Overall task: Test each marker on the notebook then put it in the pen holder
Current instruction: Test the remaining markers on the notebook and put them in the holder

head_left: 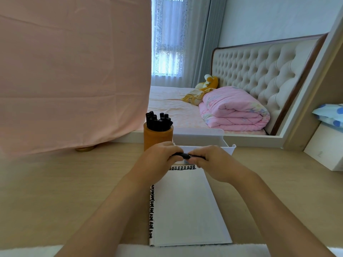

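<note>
While the pale wooden desk [74, 182] spreads wide under everything, the notebook [185, 210] lies open down the centre, black-patterned edge on its left, and I can make out no marks on the page. Behind it sits a white tray [200, 140]. Just left of that is the orange pen holder [157, 138], already packed with upright black markers [157, 121].

Now the hands. Both arms reach straight forward over the page, and the left hand [159, 156] and right hand [211, 162] meet above the notebook's far edge, knuckles up. Between them runs one black marker [184, 155], its long axis level and left to right, crossways to the arms. Each hand's fingers curl round its own end, pinching the barrel, so only a short middle stretch shows. Cap coming off or going on? Can't tell.

Here's the key relation: the holder stands just beyond the left hand, so that hand is nearer for the drop. The page lies directly beneath for a test stroke.
</note>
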The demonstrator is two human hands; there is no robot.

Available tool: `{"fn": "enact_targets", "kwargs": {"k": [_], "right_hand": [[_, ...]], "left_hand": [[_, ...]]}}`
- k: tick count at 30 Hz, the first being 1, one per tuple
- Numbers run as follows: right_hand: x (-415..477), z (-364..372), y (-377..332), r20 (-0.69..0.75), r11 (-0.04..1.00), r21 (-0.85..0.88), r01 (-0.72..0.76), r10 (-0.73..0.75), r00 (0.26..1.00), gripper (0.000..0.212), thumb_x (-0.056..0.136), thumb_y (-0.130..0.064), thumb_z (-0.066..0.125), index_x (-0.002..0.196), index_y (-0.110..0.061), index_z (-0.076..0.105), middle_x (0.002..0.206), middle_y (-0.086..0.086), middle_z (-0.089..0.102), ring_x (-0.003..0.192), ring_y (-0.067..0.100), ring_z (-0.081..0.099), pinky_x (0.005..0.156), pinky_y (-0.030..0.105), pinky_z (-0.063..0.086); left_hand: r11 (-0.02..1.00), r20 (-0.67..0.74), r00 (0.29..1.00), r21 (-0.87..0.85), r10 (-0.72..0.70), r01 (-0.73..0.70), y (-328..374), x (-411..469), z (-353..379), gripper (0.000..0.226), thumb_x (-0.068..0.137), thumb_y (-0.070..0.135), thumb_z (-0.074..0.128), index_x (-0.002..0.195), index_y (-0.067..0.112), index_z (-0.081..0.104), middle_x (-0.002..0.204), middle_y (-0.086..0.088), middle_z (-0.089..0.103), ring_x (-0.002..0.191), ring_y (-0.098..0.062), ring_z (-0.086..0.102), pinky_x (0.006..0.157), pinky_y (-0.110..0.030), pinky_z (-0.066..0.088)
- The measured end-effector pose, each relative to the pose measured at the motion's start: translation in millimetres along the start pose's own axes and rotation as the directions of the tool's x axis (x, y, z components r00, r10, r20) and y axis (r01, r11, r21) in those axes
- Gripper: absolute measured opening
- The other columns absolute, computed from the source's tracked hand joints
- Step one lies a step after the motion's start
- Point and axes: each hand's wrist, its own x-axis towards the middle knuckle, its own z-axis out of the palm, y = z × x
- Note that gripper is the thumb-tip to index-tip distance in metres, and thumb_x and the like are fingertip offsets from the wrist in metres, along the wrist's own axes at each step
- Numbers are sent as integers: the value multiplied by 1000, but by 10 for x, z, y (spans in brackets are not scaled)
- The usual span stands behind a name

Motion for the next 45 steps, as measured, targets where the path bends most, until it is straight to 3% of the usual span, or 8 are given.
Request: {"fn": "enact_targets", "kwargs": {"k": [8, 16, 22, 25, 32, 37, 41, 45], "right_hand": [[22, 143, 35, -243, 860, -460, 221, -361, 900, 10, 94, -30, 67, 100, -27, 74, 75, -11, 60, 70, 9, 47, 57, 27, 42], [-58, 25, 140, -94, 997, 8, -70, 71, 993, 37, 98, -31, 55, 65, -44, 62, 60, -15, 54, 56, 9, 46, 60, 31, 37], [-11, 102, 136, -94, 970, 243, -27, 52, 994, 34, 102, -12, 52, 109, -38, 72, 80, -6, 52, 69, 7, 50, 68, 22, 39], [-22, 85, 113, -98, 918, 396, -25, 69, 993, 43, 99, -3, 54, 127, -33, 64, 84, -1, 58, 65, 13, 56, 66, 25, 46], [-102, -47, 19, -88, 729, 684, -16, 104, 991, 26, 102, 2, 44, 104, -9, 67, 101, 17, 63, 71, 38, 68, 69, 52, 61], [-143, -133, 164, -25, 572, 820, 21, -1, 1000, 37, 94, 8, 52, 118, -13, 72, 98, 15, 65, 84, 31, 64, 77, 42, 59], [-172, -134, 275, -11, 494, 869, -7, 35, 999, 38, 66, -28, 90, 95, -14, 70, 74, 7, 55, 62, 20, 53, 59, 31, 50], [-179, -72, 393, -34, 447, 894, -40, 156, 987, 11, 83, -22, 65, 90, -13, 66, 65, 13, 53, 48, 27, 48, 46, 30, 38]], "left_hand": [[978, 85, 980, -90, -180, 187, -89, -24, 34, 20, 100, 31, 53, 98, 24, 72, 79, 9, 61, 73, -6, 55, 64, -22, 43], [964, -73, 961, -25, -267, 265, -434, -163, -204, 16, 95, 21, 60, 108, 23, 71, 98, 11, 61, 87, -5, 54, 77, -24, 43], [909, 62, 911, 122, -407, 397, -577, -271, -81, 25, 95, 31, 60, 120, 32, 67, 106, 12, 52, 95, -11, 52, 86, -29, 45], [887, 47, 895, 164, -443, 431, -604, -293, -53, 22, 94, 34, 59, 115, 37, 65, 105, 13, 60, 93, -11, 53, 82, -31, 47], [857, 53, 877, 247, -477, 452, -648, -304, -19, 23, 94, 39, 57, 112, 33, 70, 103, 7, 58, 101, -16, 53, 85, -35, 48], [903, -63, 922, 183, -383, 388, -515, -203, -38, 20, 94, 34, 55, 106, 29, 71, 105, 9, 62, 101, -14, 53, 86, -33, 47], [958, 7, 962, 94, -272, 270, -249, -117, 78, 19, 94, 35, 57, 106, 28, 70, 101, 13, 60, 97, -9, 52, 84, -30, 47], [957, 153, 950, 141, -272, 251, -78, -48, 247, 34, 94, 45, 56, 123, 29, 63, 116, 12, 59, 107, -8, 50, 90, -29, 47]]}}
